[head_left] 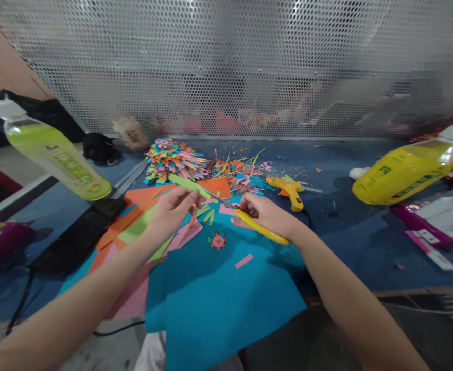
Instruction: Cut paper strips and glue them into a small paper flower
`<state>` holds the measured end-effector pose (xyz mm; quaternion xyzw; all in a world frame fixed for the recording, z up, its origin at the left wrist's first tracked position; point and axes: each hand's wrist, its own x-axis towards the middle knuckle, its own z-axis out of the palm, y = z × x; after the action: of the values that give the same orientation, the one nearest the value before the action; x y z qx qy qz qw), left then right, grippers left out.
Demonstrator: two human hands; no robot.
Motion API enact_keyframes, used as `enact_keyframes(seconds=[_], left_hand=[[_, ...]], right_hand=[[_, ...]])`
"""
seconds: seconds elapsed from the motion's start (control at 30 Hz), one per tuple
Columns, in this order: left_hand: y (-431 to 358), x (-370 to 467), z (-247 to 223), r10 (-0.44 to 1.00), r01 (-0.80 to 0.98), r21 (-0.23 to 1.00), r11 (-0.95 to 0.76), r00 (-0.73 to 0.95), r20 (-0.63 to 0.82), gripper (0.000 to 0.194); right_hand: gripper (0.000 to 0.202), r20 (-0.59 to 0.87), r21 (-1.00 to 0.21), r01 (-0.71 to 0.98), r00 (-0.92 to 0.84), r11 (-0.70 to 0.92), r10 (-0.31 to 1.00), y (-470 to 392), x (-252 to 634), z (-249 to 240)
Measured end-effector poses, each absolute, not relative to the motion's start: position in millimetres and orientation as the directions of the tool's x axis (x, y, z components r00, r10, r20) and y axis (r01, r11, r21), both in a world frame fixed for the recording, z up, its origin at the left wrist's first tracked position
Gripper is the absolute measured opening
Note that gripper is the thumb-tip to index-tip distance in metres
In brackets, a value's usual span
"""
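Note:
My right hand is closed round a pair of yellow-handled scissors, whose blades point up and left. A light green paper strip is pinched in my left hand, and the blades lie close by the strip. Below the hands, on blue sheets, sit a small round paper flower with a pink centre and a loose pink strip. Several short green pieces lie just beneath the blades. Orange, pink and green sheets spread under my left forearm.
Behind the hands are a pile of fringed paper flowers, paper scraps and a yellow glue gun. A green bottle and black phone are at left, a yellow bottle at right. A perforated metal panel stands behind.

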<state>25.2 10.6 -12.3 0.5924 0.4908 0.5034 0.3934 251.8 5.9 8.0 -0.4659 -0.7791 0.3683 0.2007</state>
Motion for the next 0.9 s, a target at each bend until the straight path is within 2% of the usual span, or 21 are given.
enact_keyframes(seconds=[0.33,0.9], left_hand=[[11.6,22.8,-12.6,0.964,0.306,0.918,-0.251,-0.010,0.267,0.021],[15.9,21.6,-17.6,0.972,0.209,0.951,-0.229,0.002,0.234,0.027]], right_hand=[[0.030,-0.068,-0.760,0.591,-0.487,0.271,0.871,3.3,250.0,7.6],[0.029,-0.024,-0.748,0.601,-0.446,0.279,0.895,5.7,247.6,2.7]])
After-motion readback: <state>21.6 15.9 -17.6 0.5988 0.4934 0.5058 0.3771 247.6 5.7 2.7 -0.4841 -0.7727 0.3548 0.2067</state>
